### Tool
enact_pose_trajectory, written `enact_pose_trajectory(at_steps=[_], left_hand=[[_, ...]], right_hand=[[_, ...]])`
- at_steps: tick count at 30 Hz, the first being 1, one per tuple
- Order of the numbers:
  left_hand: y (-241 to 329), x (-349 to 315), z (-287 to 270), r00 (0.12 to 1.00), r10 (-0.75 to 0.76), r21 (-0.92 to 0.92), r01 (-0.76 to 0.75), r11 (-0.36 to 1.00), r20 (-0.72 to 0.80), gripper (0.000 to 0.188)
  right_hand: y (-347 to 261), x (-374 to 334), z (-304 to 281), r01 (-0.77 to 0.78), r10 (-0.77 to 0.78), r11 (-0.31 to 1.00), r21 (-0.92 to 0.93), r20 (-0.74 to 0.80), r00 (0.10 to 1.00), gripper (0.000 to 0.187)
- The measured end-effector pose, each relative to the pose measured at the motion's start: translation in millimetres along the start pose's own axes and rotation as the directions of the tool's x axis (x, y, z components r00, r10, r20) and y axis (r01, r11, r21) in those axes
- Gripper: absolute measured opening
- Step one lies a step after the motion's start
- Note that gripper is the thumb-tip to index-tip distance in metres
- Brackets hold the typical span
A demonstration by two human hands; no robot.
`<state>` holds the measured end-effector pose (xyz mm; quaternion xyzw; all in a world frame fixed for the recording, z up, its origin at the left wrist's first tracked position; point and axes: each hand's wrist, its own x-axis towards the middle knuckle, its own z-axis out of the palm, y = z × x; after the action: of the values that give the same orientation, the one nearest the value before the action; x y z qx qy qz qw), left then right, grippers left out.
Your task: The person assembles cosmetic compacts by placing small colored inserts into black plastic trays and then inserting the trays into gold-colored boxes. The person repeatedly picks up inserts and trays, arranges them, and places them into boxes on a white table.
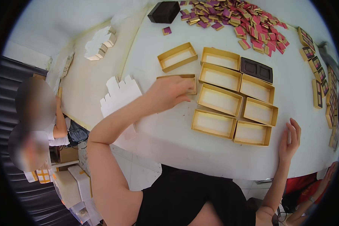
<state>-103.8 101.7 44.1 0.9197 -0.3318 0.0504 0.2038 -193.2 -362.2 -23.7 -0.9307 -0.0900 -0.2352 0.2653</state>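
The left hand (171,92) has its fingers closed on a gold box (184,81) on the white desk (177,139). The right hand (290,139) rests open beside 8 more gold boxes (218,100).

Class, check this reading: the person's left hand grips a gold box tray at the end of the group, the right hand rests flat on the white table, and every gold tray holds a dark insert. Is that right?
Not quite. The head view shows only one gold tray holding a dark insert; the others are bare inside. The left hand does grip a gold box tray, and the right hand rests on the white table.
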Motion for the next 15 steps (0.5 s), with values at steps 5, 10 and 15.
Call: enact_pose_trajectory(at_steps=[5,10,15], left_hand=[[-102.4,124.2,-52.2,0.810,-0.420,-0.073,0.429,0.900,-0.409,0.055],[-293.9,178.9,-34.8,0.702,-0.567,0.107,0.663,0.741,-0.431,0.121],[-272.5,201.0,-27.5,0.679,-0.670,0.159,0.728,0.667,-0.300,0.084]], right_hand=[[-7.5,-3.3,-5.4,-0.024,0.024,1.000,-0.009,-0.009,1.000,0.031],[-7.9,10.7,-2.3,-0.051,0.051,0.998,0.033,-0.013,0.999,0.039],[-39.3,65.0,-4.4,0.140,-0.147,0.989,0.050,0.177,0.973,0.069]])
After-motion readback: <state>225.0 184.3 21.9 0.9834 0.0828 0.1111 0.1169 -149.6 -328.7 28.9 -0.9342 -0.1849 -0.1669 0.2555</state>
